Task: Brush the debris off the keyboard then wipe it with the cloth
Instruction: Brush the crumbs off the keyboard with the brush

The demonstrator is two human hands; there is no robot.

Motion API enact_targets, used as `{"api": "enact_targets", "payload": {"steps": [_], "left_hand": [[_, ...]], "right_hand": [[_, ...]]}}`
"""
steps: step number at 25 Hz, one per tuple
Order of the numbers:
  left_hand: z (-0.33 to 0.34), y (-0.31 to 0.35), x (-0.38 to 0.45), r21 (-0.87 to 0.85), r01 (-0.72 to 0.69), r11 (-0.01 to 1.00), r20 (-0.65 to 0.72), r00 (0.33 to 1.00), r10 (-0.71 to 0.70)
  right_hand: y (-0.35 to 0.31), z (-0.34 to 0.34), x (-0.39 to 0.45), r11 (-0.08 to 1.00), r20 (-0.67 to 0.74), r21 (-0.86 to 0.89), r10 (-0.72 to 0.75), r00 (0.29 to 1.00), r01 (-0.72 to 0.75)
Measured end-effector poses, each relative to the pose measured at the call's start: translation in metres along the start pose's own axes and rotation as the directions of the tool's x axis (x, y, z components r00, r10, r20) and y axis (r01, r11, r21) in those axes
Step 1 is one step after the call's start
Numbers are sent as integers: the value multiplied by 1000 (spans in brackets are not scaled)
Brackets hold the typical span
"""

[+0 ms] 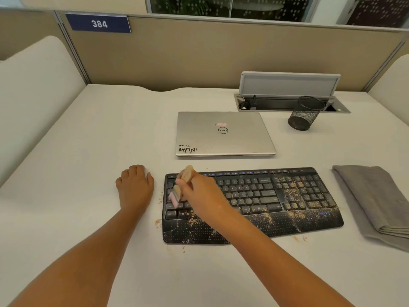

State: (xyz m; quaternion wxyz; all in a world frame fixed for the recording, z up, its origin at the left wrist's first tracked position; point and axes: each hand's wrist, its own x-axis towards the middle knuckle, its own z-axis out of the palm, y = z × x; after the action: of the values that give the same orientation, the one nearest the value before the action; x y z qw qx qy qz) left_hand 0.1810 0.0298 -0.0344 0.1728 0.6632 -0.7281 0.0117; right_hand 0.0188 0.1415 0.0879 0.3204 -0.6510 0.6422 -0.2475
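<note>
Surface (110, 129): white desk top; small drifts of tan crumbs lie on it just off the keyboard's left and near edges
Debris (294, 214): tan grit, thick on the palm rest and over the right-hand keys and number pad; the left-end keys look mostly clear
Keyboard (254, 202): black, lying flat near the front of the surface, between the left hand and the cloth
Right hand (199, 196): grip closed round the brush handle, held over the keyboard's left end
Brush (177, 194): pale wooden handle, blurred, bristles down at the lower-left keys
Left hand (135, 185): resting on the surface just left of the keyboard, fingers loosely curled, holding nothing, not touching the keyboard
Cloth (374, 200): grey, folded, on the surface just right of the keyboard, untouched
Laptop (223, 134): silver, lid shut, just beyond the keyboard
Pen cup (305, 114): black mesh, farther back on the right by the open cable tray
Risk: with nothing bracing the keyboard, a firm stroke could slide it; strokes toward the far or right edge could flick grit onto the laptop or the cloth; wiping before the right side is brushed would smear grit between the keys
</note>
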Motion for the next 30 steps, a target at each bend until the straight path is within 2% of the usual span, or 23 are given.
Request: {"api": "enact_targets", "payload": {"steps": [2,6,11,14,17,19,22,24,30], "left_hand": [[-1,1,0,-2,-1,1000,15,1000,1],[0,0,1,-14,0,1000,-3,1000,0],[1,0,1,-21,-15,1000,-8,1000,15],[2,0,0,-24,-25,999,-10,1000,25],[2,-1,2,-31,-21,999,-4,1000,21],[2,-1,2,-29,-25,999,-8,1000,24],[3,-4,2,-28,-27,999,-11,1000,27],[3,-4,0,-32,-23,999,-5,1000,23],[6,-4,2,-52,-7,999,-26,1000,6]], "right_hand": [[1,9,5,998,19,-52,-15,1000,16],[10,2,9,982,7,-183,44,999,-42],[-6,8,10,997,38,60,53,998,-55],[-2,11,9,1000,130,7,12,992,-13],[6,-7,7,996,190,-88,49,981,-33],[4,-17,9,992,180,-121,56,982,-35],[-8,-10,9,997,181,-67,-12,983,25],[-8,-4,5,993,173,-112,-13,985,33],[21,-32,-2,941,32,-305,161,986,-144]]}}
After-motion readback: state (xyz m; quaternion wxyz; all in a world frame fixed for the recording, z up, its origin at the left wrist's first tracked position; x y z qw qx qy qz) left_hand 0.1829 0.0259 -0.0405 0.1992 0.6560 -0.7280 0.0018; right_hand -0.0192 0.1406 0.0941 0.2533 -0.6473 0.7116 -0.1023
